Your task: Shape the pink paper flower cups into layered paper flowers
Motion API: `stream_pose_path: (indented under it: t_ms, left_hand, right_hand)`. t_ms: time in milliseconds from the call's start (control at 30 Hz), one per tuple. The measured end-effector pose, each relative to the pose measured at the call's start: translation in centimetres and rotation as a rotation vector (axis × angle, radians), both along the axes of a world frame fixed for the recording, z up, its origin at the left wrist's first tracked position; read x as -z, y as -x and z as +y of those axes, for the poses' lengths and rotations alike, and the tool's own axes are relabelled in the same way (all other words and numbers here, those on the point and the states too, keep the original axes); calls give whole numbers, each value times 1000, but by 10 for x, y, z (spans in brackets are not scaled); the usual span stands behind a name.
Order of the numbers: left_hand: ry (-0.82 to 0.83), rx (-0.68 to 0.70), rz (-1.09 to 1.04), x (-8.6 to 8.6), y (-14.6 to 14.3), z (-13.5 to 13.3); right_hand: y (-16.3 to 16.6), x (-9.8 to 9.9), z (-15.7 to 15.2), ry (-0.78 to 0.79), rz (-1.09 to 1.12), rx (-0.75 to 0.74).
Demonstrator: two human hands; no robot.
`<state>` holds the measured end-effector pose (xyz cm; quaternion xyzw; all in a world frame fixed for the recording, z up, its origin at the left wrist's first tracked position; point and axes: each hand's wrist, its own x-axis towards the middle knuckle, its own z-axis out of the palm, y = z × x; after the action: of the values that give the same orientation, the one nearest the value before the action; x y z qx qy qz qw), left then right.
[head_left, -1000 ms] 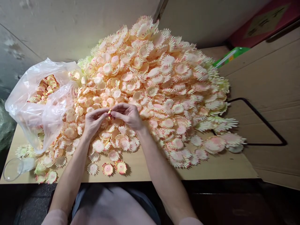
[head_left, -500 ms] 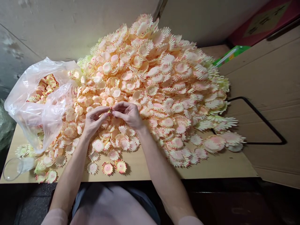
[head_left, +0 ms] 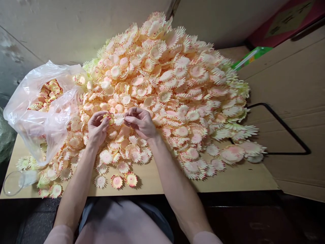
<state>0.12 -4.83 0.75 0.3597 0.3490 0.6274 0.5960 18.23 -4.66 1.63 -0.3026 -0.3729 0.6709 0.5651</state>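
My left hand (head_left: pixel 97 128) is pinched, with a small yellowish petal piece with red tips (head_left: pixel 108 117) between thumb and fingers. To its right, my right hand (head_left: pixel 141 123) has thumb and forefinger closed together. A pale flower-shaped petal piece (head_left: pixel 118 119) shows right beside those fingertips; whether they grip it or it lies on the pile behind, I cannot tell. Both hands hover over the front of a big heap of pink and cream artificial flower petals (head_left: pixel 165 81). Two red-edged petal pieces (head_left: pixel 116 182) lie side by side near the table's front edge.
A clear plastic bag (head_left: pixel 27 98) holding red-tipped petal pieces stands at the left. In the front left corner lies a transparent cup (head_left: pixel 12 183). Cardboard (head_left: pixel 286 84) with a black metal bar (head_left: pixel 286 127) borders the right side. The wooden tabletop (head_left: pixel 152 184) ends close to my body.
My hands, which met fingertip to fingertip, have moved apart. The left has shifted left with the red-tipped petal piece; the right has moved slightly right.
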Motion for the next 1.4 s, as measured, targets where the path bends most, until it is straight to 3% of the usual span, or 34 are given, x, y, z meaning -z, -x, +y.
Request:
stream_pose_path:
  t_ms: [200,367,467,533,600,733,867,1133,1400]
  left_hand:
    - [21,-48,-83,8,2,0]
    - [-41,-234,-62,14,9,10]
    - [-60,-280,25,16,13,13]
    - [-75,-219,94,16,10,11]
    - [-82,-128,124,15,5,8]
    - [-37,3,172,13,-3,2]
    - [-40,47,252,13,-3,0]
    - [-44,75,253,11,-3,1]
    - [-151,115,364,8,-3,1]
  right_hand:
    - [1,0,-3,-45,-21,-78]
    - [-2,1,-6,-107,-46,-109]
    - [-6,2,0,-82,1,101]
    - [-9,2,5,-40,58,316]
    - [-10,3,8,-10,51,414]
    - [-7,2,2,-61,-98,208]
    - [-1,0,-4,-129,-197,11]
    - [0,-2,-4,-124,-245,-8]
    - [2,-1,-4,-107,-226,2]
